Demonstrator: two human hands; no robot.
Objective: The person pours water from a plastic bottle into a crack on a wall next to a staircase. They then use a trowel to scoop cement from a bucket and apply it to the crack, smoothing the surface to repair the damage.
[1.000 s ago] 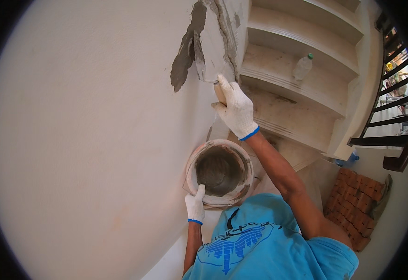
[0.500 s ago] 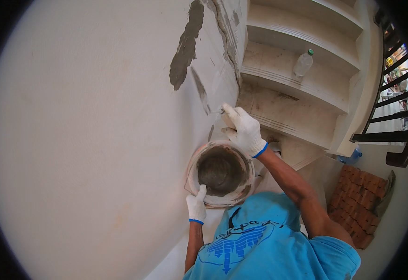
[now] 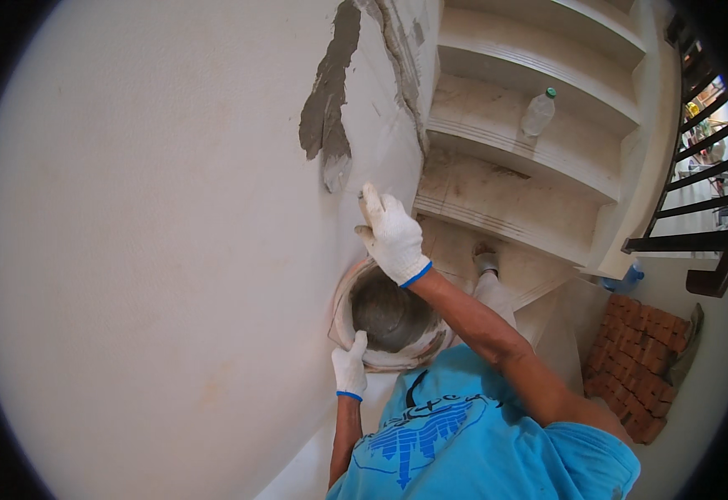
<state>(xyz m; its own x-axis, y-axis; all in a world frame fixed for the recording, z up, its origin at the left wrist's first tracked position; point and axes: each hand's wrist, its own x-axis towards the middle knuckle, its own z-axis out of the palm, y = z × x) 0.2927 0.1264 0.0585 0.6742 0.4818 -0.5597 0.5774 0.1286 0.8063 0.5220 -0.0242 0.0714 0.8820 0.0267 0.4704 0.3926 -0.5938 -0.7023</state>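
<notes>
My right hand [image 3: 393, 233], in a white knit glove with a blue cuff, is closed round the handle of a trowel. The trowel's blade [image 3: 336, 172] lies against the white wall, at the lower end of a grey patch of wet mortar [image 3: 327, 96]. Below that arm stands a round bucket [image 3: 341, 312] with grey mortar [image 3: 389, 310] inside. My left hand [image 3: 350, 367], gloved the same way, grips the bucket's near-left rim with the thumb over the edge. My right forearm and hand hide part of the bucket's far rim.
Light-coloured stairs [image 3: 522, 179] rise at the right of the wall, with a green-capped clear bottle [image 3: 539, 112] on one step. A rough crack [image 3: 401, 62] runs along the wall near the stairs. Dark railings [image 3: 697, 200] and stacked reddish-brown tiles [image 3: 639, 362] are at the right.
My right hand has moved left, bringing the trowel from just off the wall onto the lower end of the mortar patch. My left hand stays on the bucket rim.
</notes>
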